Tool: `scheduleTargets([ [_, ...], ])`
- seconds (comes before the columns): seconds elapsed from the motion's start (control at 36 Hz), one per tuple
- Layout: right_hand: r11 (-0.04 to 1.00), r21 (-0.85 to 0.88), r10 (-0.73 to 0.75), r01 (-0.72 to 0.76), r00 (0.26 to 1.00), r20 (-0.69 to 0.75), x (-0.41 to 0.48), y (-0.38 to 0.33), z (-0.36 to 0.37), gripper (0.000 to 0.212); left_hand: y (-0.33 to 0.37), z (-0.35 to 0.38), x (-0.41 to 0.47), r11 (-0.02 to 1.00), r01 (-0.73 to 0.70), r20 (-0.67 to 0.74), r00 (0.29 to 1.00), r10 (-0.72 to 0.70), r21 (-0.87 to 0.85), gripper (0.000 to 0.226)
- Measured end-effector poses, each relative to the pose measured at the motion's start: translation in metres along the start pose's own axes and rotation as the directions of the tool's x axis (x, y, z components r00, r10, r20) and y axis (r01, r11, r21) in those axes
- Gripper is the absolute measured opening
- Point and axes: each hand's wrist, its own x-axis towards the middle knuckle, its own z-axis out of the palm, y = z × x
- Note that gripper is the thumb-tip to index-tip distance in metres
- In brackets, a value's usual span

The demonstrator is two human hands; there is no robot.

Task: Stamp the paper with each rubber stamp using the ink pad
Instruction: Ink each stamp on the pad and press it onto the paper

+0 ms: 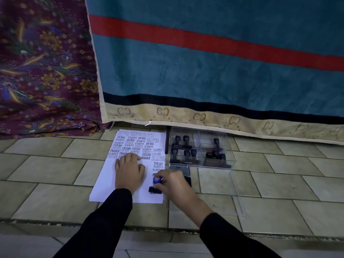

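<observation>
Stamping step, seen from the head camera. The paper [104, 183] lies on the tiled floor [279, 183], its upper part already covered with impressions (AIR MAIL, SAMPLE, FRAGILE, FAX OUT and others). The left hand [129, 173] is laid flat and open on the sheet, grasping nothing, and serves to pin it. The right hand [172, 183] is closed around the blue-topped knob of 1 stamp [156, 185], whose dark base rests on, or just above, the paper near its lower right edge; contact cannot be confirmed. The ink pad [179, 169] sits just right of the sheet, partly hidden by the right hand, with its lid apparently raised. The remaining stamps are stored upright in a clear box [214, 161] behind the pad.

For a clean print, the stamp is best held vertical and pressed straight down with even force, then lifted straight up without rocking or sliding. The sheet should be kept pinned throughout. A blank patch should be chosen, since the column above is crowded. A faint print is judged likely if the face was inked unevenly.
</observation>
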Motion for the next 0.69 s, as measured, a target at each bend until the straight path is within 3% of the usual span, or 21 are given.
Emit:
scheduleTargets([
  [0.14,0.969,0.229,0.162,-0.092,0.938,-0.307,0.034,0.013,-0.05,0.032,-0.001,0.002,0.001,1.0,-0.005,-0.017,1.0,0.005,0.004,0.032],
  [0.28,0.942,0.315,0.255,-0.115,0.857,-0.448,0.075,0.028,-0.1,0.026,-0.002,0.002,0.001,1.0,-0.011,-0.022,1.0,0.011,0.006,0.035],
  [0.39,0.946,0.252,0.304,-0.204,0.829,-0.47,0.103,0.048,-0.109,0.018,-0.002,0.002,0.001,1.0,-0.011,-0.029,1.0,0.011,0.005,0.035],
  [0.69,0.94,0.105,0.341,-0.325,0.87,-0.357,0.137,0.084,-0.078,0.019,-0.001,0.003,0.0,1.0,-0.004,-0.041,0.999,0.004,0.005,0.022],
])
